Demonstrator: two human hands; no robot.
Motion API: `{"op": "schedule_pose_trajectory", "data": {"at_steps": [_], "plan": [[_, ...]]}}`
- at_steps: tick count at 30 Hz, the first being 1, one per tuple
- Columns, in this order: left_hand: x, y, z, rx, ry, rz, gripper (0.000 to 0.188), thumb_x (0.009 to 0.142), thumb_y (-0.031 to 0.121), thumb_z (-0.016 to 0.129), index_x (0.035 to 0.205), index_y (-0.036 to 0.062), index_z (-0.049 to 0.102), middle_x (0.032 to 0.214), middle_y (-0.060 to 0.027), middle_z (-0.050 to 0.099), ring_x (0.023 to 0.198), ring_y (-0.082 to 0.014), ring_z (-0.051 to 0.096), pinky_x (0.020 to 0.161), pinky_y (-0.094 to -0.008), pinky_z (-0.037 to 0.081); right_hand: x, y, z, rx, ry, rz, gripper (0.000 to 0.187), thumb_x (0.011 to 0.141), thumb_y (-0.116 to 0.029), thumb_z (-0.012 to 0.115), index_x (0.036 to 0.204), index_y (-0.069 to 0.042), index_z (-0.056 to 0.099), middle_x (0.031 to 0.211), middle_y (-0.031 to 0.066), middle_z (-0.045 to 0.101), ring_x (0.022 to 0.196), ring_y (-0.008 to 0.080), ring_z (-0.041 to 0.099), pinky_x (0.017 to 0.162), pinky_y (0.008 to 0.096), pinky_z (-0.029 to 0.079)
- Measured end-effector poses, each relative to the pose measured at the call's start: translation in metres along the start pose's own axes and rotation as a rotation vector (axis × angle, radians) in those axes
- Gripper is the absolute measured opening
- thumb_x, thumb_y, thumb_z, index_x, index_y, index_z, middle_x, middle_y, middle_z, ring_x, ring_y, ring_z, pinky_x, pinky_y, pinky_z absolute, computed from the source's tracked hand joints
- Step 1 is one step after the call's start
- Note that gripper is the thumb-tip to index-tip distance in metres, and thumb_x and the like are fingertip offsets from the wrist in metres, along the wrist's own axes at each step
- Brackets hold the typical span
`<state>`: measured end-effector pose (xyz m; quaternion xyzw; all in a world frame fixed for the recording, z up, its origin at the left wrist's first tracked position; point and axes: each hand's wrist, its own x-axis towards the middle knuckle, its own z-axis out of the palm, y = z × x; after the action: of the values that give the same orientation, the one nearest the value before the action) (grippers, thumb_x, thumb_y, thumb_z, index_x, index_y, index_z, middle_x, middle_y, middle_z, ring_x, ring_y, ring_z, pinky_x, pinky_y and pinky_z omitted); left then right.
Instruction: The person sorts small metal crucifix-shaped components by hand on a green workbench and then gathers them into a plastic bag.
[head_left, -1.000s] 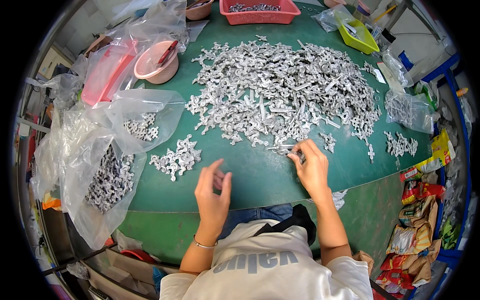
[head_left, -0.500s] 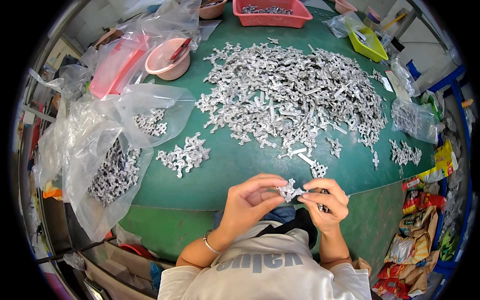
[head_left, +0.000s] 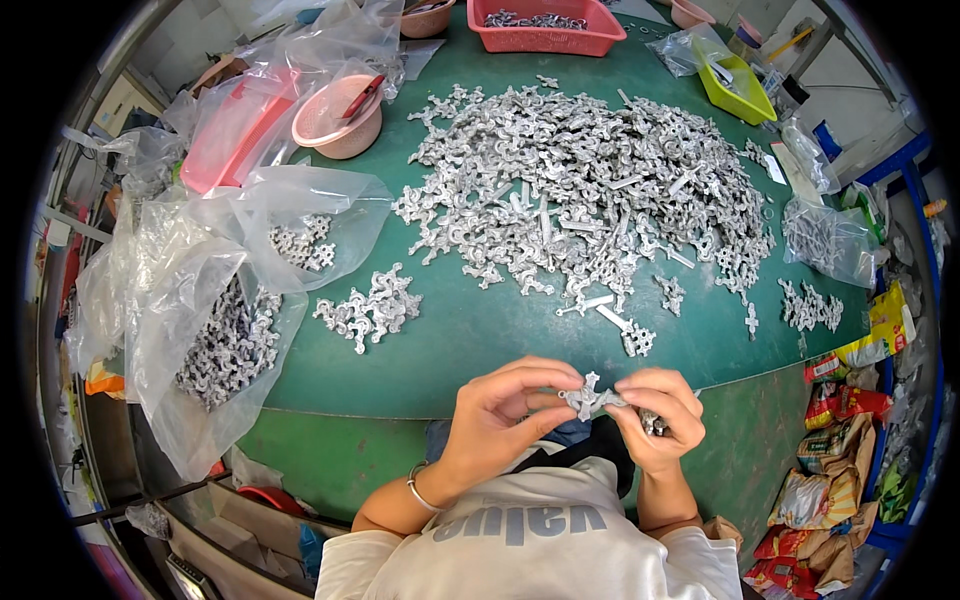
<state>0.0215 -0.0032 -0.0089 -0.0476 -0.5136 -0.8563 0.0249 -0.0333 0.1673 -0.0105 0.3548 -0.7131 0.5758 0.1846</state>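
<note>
Just past the table's near edge, both my hands pinch a small silvery cast metal part [head_left: 588, 399] between fingertips and thumbs. My left hand [head_left: 510, 408] grips one end, and my right hand [head_left: 662, 415] grips the other. More metal pieces [head_left: 652, 424] are tucked in the curled fingers of my right palm, partly hidden. Beyond the hands, a large heap of similar castings [head_left: 590, 180] covers the middle of the green table [head_left: 480, 350]. A smaller cluster of castings [head_left: 370, 308] lies to the left, and a few loose ones sit between heap and hands.
On the left, clear plastic bags [head_left: 170, 300] hold more castings beside a pink basin [head_left: 340, 120] with a red-handled tool. A red tray [head_left: 545, 40] stands at the back, a yellow-green tray [head_left: 735, 90] at back right. A bagged batch [head_left: 825, 240] and small pile [head_left: 808, 306] lie right.
Both hands have shifted slightly nearer to me and to the right with the metal part. The part has turned a little between the fingers. The heap looks the same.
</note>
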Motion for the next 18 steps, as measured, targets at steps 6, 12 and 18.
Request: {"op": "schedule_pose_trajectory", "data": {"at_steps": [6,12,18], "plan": [[-0.0006,0.0009,0.0007,0.007,-0.014,0.001,0.025,0.076,-0.014,0.055,0.100,-0.0079,0.056,0.107,-0.0163,0.052,0.097,-0.0190,0.054,0.083,-0.0298,0.049,-0.0032,-0.0005,0.0002,0.049,0.017,0.006,0.022,0.060,0.010,0.070,0.079,0.002,0.062,0.079,0.0136,0.062,0.067,0.0208,0.061,0.056,0.0273,0.049],[-0.0007,0.0030,0.0021,0.010,-0.016,0.000,0.024,0.077,-0.014,0.054,0.100,-0.0084,0.056,0.106,-0.0164,0.052,0.096,-0.0189,0.054,0.082,-0.0295,0.049,-0.0064,0.0001,0.0004,0.093,0.025,0.036,0.022,0.060,0.010,0.070,0.079,0.001,0.062,0.080,0.0141,0.061,0.067,0.0209,0.061,0.057,0.0274,0.049],[-0.0004,0.0048,0.0034,-0.008,-0.034,-0.009,0.025,0.077,-0.014,0.053,0.101,-0.0089,0.056,0.107,-0.0164,0.052,0.095,-0.0176,0.054,0.080,-0.0279,0.049,-0.0048,-0.0069,-0.0019,0.083,-0.002,0.141,0.025,0.060,0.007,0.072,0.083,0.002,0.063,0.080,0.0139,0.060,0.063,0.0161,0.057,0.052,0.0235,0.044]]}}
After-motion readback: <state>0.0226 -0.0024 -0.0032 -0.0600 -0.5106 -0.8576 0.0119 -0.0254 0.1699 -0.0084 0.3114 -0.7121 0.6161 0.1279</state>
